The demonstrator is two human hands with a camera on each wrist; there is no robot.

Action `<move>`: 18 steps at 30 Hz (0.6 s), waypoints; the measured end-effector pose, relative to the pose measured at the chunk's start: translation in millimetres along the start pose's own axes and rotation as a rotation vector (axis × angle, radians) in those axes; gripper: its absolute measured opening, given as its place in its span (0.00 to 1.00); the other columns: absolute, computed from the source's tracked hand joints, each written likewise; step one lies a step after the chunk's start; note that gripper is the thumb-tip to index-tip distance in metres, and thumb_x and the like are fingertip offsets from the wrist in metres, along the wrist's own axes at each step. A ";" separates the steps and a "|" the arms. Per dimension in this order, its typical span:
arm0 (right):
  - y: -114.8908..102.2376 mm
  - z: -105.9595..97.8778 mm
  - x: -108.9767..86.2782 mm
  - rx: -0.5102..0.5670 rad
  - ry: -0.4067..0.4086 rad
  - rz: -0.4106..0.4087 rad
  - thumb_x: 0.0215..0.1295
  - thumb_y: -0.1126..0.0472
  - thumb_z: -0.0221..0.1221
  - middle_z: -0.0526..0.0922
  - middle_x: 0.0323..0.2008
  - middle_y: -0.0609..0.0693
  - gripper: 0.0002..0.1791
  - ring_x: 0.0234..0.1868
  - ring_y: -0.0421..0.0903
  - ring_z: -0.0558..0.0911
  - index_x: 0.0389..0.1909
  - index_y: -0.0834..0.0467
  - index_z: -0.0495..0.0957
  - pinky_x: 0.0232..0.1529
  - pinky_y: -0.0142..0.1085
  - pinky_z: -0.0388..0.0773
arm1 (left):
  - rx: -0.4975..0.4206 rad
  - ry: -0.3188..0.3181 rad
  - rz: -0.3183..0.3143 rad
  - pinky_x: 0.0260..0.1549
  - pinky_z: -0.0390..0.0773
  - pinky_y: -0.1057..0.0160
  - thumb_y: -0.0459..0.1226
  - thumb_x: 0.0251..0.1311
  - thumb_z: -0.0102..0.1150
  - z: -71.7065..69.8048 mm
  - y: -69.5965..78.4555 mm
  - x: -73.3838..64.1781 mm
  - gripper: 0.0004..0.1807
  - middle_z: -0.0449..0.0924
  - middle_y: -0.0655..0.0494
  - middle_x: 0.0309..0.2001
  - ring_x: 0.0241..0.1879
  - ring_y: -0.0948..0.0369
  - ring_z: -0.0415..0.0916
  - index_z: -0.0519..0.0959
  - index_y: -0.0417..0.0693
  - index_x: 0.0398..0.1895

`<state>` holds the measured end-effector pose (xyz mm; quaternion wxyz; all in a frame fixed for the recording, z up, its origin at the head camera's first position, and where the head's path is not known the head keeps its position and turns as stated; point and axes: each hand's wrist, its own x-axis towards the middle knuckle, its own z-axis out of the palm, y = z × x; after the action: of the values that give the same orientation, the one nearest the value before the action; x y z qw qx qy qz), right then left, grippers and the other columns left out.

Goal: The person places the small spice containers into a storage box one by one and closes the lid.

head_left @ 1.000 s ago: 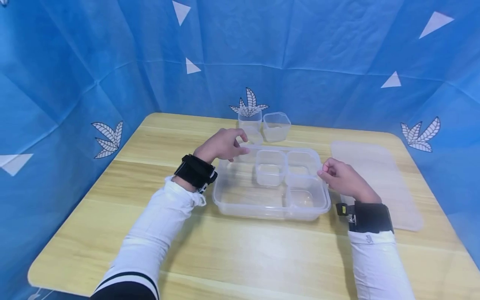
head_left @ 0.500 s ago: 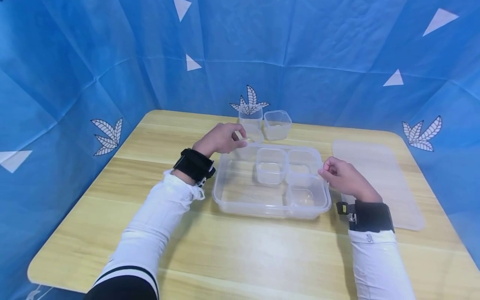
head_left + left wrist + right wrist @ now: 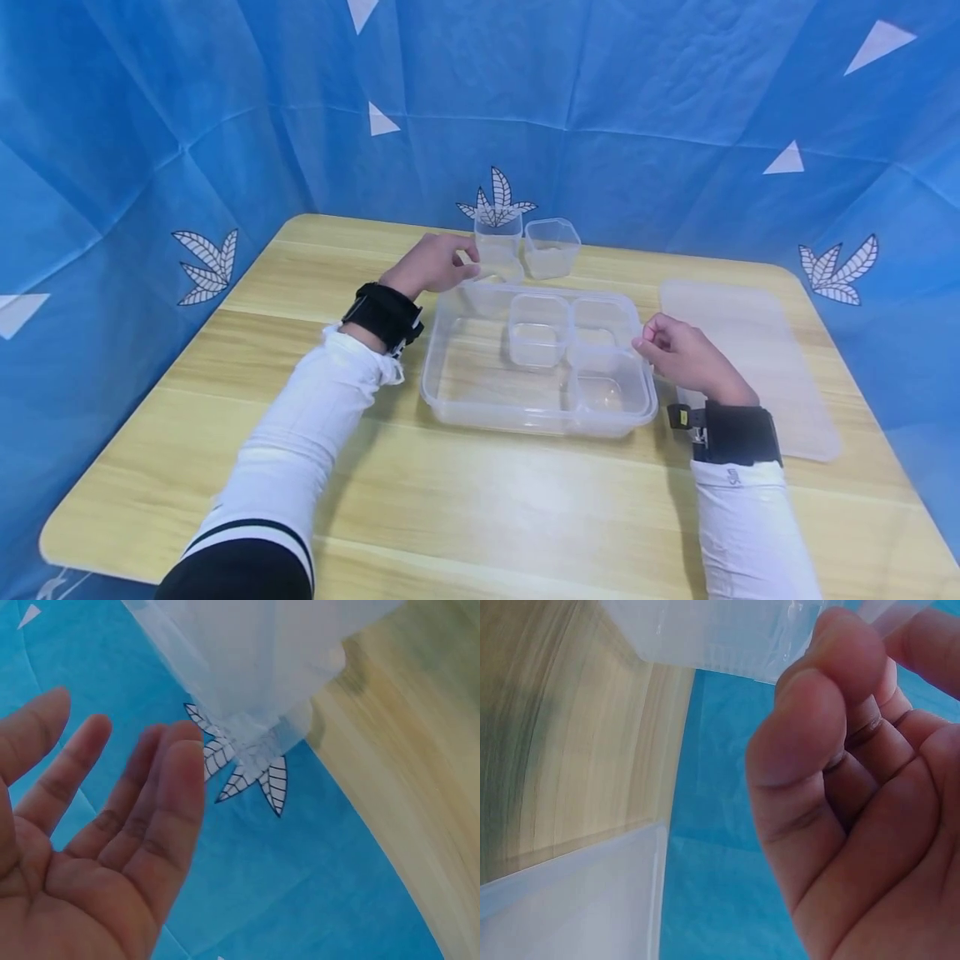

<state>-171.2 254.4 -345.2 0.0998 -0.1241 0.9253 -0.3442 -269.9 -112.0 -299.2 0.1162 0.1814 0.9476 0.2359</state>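
Note:
A large clear plastic box (image 3: 495, 417) stands mid-table. Three small square clear cups sit in its right half: one inner cup (image 3: 537, 354), one at the back right and one at the front right. My right hand (image 3: 686, 357) pinches the box's right rim between thumb and forefinger, its other fingers curled. Beyond the box's back left corner is my left hand (image 3: 435, 262), its fingers loosely bent with nothing between them, close beside a clear cup (image 3: 498, 233). In the left wrist view, translucent plastic (image 3: 255, 660) shows beyond the fingertips.
Another loose clear cup (image 3: 552, 250) stands at the back, right of the first. A flat translucent lid (image 3: 757, 367) lies to the right of the box. Blue patterned cloth (image 3: 637, 125) hangs behind the wooden table (image 3: 480, 517).
My left hand has moved back and left, from over the box's back left corner to the loose cups behind it. The right hand keeps its place at the rim.

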 end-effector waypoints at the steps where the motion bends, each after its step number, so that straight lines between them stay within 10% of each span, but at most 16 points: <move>1: -0.2 0.3 0.1 0.002 -0.001 0.004 0.73 0.57 0.52 0.72 0.21 0.51 0.11 0.23 0.48 0.73 0.35 0.61 0.67 0.24 0.37 0.70 | 0.005 -0.009 -0.004 0.51 0.74 0.54 0.43 0.70 0.54 -0.3 -1.1 0.4 0.14 0.78 0.46 0.53 0.51 0.51 0.76 0.77 0.48 0.53; 18: -0.3 0.6 -1.5 0.013 -0.003 0.006 0.74 0.56 0.52 0.73 0.23 0.51 0.12 0.25 0.48 0.74 0.36 0.61 0.67 0.25 0.37 0.72 | 0.043 -0.074 -0.073 0.58 0.67 0.52 0.40 0.74 0.47 2.8 -15.1 14.3 0.17 0.65 0.49 0.68 0.65 0.49 0.63 0.76 0.48 0.60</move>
<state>-169.6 254.3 -345.3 0.1029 -0.1211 0.9232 -0.3499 -286.4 -117.6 -310.9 0.1556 0.1578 0.9535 0.2044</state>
